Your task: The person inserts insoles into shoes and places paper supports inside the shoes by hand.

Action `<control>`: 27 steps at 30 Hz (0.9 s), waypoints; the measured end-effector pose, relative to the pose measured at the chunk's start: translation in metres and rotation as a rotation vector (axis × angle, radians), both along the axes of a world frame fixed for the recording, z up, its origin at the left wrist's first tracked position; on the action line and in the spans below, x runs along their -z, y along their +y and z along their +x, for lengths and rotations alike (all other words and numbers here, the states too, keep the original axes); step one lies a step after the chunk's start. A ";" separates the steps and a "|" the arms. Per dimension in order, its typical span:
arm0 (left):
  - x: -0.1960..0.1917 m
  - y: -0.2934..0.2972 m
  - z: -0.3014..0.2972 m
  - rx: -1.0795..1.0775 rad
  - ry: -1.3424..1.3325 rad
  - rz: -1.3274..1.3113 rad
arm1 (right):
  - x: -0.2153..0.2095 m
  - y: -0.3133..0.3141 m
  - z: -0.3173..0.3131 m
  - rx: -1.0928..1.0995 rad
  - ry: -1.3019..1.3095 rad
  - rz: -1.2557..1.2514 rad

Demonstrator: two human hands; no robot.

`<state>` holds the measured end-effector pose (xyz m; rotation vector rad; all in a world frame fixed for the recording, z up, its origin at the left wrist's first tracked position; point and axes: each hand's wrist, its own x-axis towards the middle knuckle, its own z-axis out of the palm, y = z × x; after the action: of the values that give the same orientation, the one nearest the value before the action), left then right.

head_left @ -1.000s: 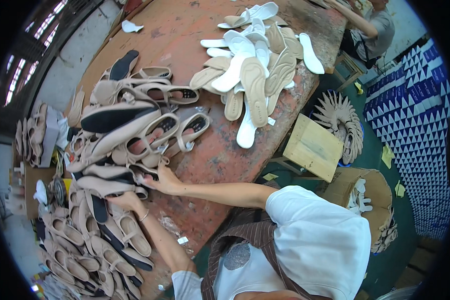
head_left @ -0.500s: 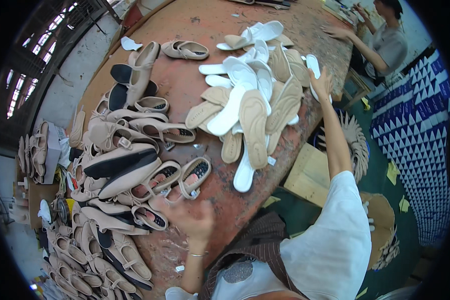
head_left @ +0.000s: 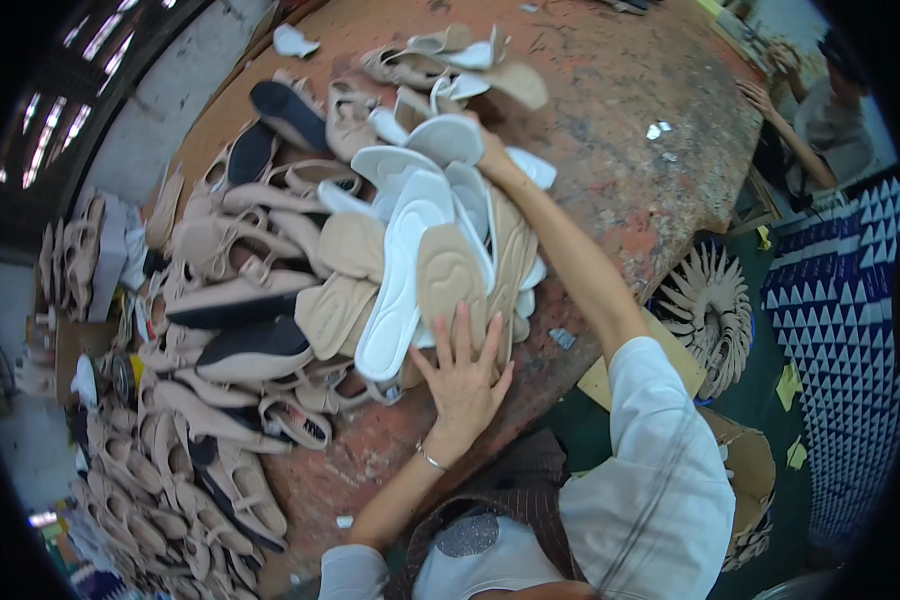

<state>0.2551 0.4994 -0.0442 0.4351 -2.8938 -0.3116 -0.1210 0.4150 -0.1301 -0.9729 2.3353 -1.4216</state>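
Note:
A heap of white and beige insoles (head_left: 420,255) lies in the middle of a worn reddish table (head_left: 630,150). My left hand (head_left: 462,375) rests flat with spread fingers on the near end of a beige insole (head_left: 448,285) at the front of the heap. My right arm reaches over the heap, and my right hand (head_left: 490,150) touches its far side by a white insole (head_left: 440,140); its fingers are mostly hidden.
Beige and black sandals (head_left: 240,300) crowd the table's left side and spill down into a pile at lower left (head_left: 170,490). Another person (head_left: 820,110) sits at the far right corner. A cardboard box (head_left: 750,480) and fan-shaped woven pieces (head_left: 705,310) sit below the table's right edge.
My right hand moved from the heap's right edge to its far side. My left hand came forward from the sandals and now lies on the near insoles. The view shifted closer.

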 end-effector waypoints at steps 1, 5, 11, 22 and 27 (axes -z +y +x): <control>0.001 -0.003 0.004 0.025 0.004 0.036 | 0.005 0.001 -0.006 0.010 0.147 -0.011; -0.013 -0.001 0.008 0.102 0.089 0.194 | -0.006 0.067 -0.041 0.092 0.385 -0.036; -0.025 -0.008 0.055 0.047 0.283 0.313 | -0.114 0.134 0.112 0.446 0.422 -0.112; -0.024 0.010 0.203 -0.215 0.440 0.306 | -0.073 0.170 0.286 0.219 -0.187 -0.098; -0.043 -0.006 0.155 -0.083 0.382 0.107 | -0.094 0.171 0.287 0.125 -0.543 -0.256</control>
<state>0.4103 0.4934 -0.0016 0.4553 -2.4891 -0.4799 0.1657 0.5858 -0.0359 -0.4157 1.8709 -1.7935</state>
